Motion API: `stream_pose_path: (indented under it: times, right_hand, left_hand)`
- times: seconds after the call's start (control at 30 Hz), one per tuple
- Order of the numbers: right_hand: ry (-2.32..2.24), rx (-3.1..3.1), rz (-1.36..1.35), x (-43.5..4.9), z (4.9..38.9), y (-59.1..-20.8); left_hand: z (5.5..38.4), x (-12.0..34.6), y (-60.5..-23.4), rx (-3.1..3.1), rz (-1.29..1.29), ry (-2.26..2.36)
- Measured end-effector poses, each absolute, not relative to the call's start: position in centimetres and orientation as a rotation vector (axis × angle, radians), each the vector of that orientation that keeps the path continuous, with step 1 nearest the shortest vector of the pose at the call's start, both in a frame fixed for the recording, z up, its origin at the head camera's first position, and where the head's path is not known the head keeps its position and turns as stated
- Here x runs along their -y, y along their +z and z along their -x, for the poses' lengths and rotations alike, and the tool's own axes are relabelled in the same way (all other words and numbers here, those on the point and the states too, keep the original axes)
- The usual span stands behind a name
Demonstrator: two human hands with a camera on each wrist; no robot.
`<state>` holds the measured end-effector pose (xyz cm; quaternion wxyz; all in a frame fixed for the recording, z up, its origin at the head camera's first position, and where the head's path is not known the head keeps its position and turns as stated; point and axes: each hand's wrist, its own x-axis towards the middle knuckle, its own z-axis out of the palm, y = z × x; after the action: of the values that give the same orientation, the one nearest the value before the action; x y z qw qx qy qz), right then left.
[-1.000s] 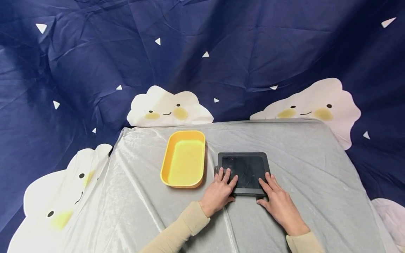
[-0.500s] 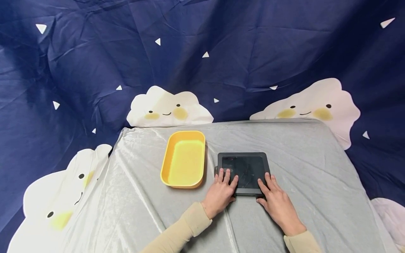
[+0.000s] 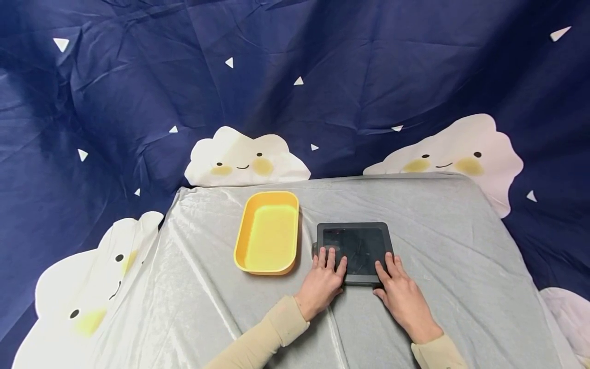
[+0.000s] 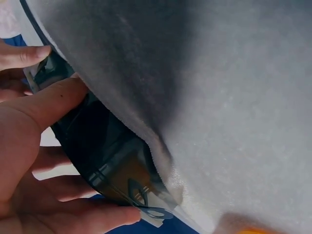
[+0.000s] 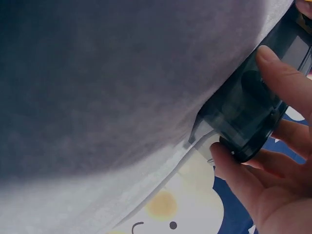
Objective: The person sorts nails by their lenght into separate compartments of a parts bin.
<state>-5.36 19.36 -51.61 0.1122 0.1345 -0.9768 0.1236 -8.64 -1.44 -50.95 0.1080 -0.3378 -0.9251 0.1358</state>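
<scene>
A flat black rectangular device [image 3: 359, 246] with a glossy dark panel framed by a wide border lies on the grey cloth. My left hand [image 3: 320, 284] holds its near left corner, fingers spread over the top. At the opposite near corner, my right hand [image 3: 405, 300] holds it the same way, fingertips reaching the right edge. In the left wrist view the thumb presses the glossy near side of the black device [image 4: 97, 141]. The right wrist view has the thumb on that side too, with a finger at the corner of the black device [image 5: 239, 112].
Left of the device stands a yellow rectangular tray [image 3: 272, 236] with rounded corners. Wrinkled grey cloth [image 3: 203, 318] covers the table. Behind it hangs a dark blue curtain [image 3: 276, 36] printed with smiling white clouds and small triangles.
Both hands stay at the device's near corners; the left fingers have slid very slightly toward me. The device and tray have not moved on the cloth.
</scene>
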Motion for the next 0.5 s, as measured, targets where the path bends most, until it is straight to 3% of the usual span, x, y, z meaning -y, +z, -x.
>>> stream_pose_path:
  times: [0.5]
  right_hand:
    - [0.256, 2.872, -0.316, -18.32, 5.45, -51.39]
  left_hand:
    - [8.53, 1.33, -51.41, 2.616, 0.993, 0.471]
